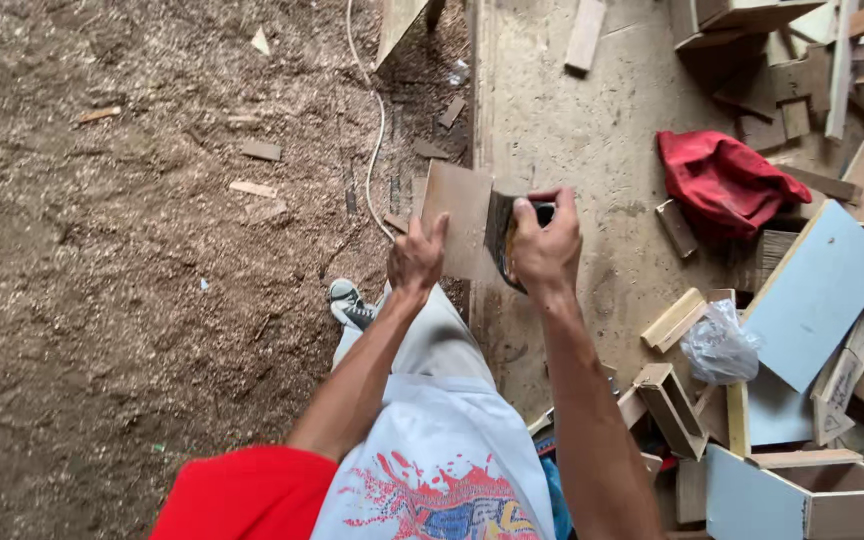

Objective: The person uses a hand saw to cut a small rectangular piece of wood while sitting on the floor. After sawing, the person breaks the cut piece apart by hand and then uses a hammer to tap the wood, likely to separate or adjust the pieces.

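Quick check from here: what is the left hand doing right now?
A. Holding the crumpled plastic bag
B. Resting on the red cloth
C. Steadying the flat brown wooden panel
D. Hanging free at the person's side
C: the left hand lies against the edge of the flat brown wooden panel, while the right hand grips a dark tool against the panel's other edge.

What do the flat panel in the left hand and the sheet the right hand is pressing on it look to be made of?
The flat panel looks like thin wood board or plywood: matte brown, square-cut, unfinished. The folded sheet under the right hand looks like sandpaper, dark on one side with a yellowish part, though that is uncertain. The left hand steadies the panel's lower edge.
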